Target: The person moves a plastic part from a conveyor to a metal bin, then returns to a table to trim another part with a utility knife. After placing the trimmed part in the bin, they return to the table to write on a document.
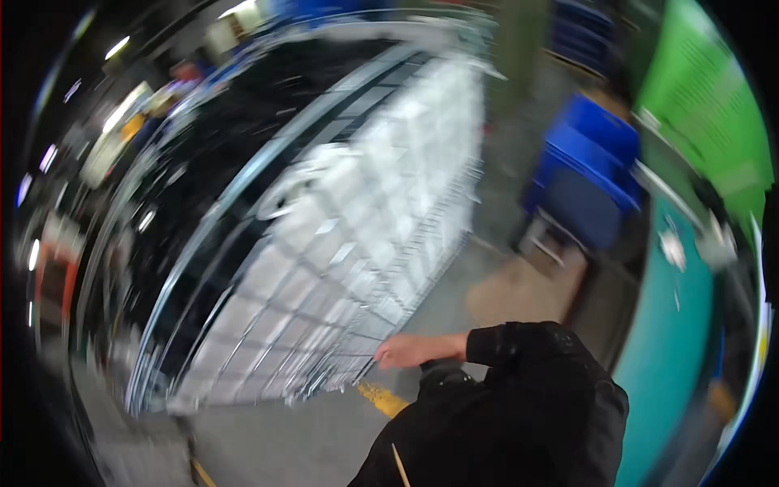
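My right hand (pixel 406 351) reaches leftward out of a black sleeve (pixel 507 341), low in the middle of the head view. It is beside the lower edge of a large wire mesh cage (pixel 215 207); I cannot tell whether it touches the wire. Motion smears its fingers, and no held object can be made out. Behind the mesh are pale, whitish contents (pixel 406 154), too blurred to name. Dark material (pixel 243 114) shows beyond the cage's upper rail. My left hand is not in view.
Blue stacked chairs or bins (pixel 588 154) stand to the right of the cage. A long teal surface (pixel 673 325) runs down the right side, below a bright green panel (pixel 706 97). Yellow marking (pixel 381 398) crosses the grey floor (pixel 268 442) near my hand.
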A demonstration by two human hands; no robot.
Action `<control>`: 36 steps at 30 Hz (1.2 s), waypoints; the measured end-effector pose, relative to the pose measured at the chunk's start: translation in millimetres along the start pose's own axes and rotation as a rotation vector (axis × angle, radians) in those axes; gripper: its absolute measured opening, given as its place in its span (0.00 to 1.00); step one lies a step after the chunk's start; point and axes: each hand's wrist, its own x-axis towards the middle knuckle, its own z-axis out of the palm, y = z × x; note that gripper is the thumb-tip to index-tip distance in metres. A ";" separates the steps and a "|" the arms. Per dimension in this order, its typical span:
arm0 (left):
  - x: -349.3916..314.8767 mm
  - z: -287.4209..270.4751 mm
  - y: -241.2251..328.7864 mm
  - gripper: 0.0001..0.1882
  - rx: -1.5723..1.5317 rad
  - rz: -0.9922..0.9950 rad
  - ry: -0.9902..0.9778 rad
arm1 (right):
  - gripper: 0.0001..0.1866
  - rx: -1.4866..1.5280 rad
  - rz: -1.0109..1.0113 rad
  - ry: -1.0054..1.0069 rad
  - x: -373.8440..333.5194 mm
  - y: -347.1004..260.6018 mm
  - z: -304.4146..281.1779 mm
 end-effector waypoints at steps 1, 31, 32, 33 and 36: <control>22.7 0.2 5.0 0.07 0.024 -0.046 -0.043 | 0.20 0.102 0.000 0.103 -28.0 11.8 15.5; -153.9 749.8 80.8 0.24 1.392 0.379 -1.316 | 0.15 -0.697 1.462 2.708 -1047.6 -90.5 46.8; -167.3 771.2 76.8 0.24 1.424 0.422 -1.346 | 0.15 -0.677 1.570 2.748 -1070.3 -101.3 50.8; -179.4 792.4 72.1 0.23 1.459 0.464 -1.379 | 0.16 -0.718 1.647 2.777 -1089.0 -109.9 56.7; -210.4 849.7 57.5 0.23 1.466 0.410 -1.465 | 0.16 -0.800 2.002 2.671 -1123.4 -127.0 71.5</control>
